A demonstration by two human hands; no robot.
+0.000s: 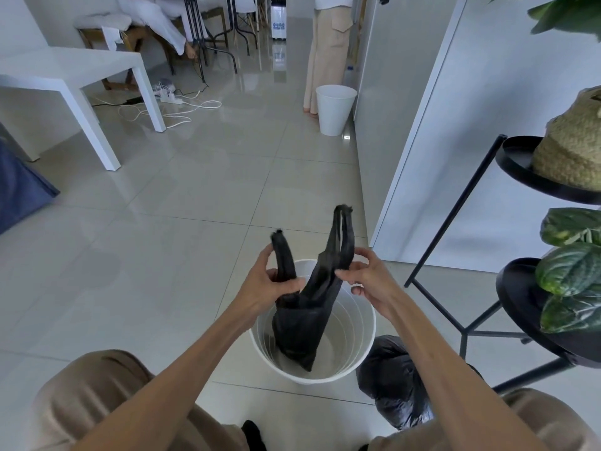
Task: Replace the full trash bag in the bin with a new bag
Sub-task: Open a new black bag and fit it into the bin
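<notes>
While the new black bag [304, 317] hangs down inside the white bin [364, 349] on the tiled floor [162, 255], its two handles are pinched from either side: one by the closed left hand [265, 284], one by the right hand [366, 278]. A full, tied black bag [390, 382] is set just beside the bin.
</notes>
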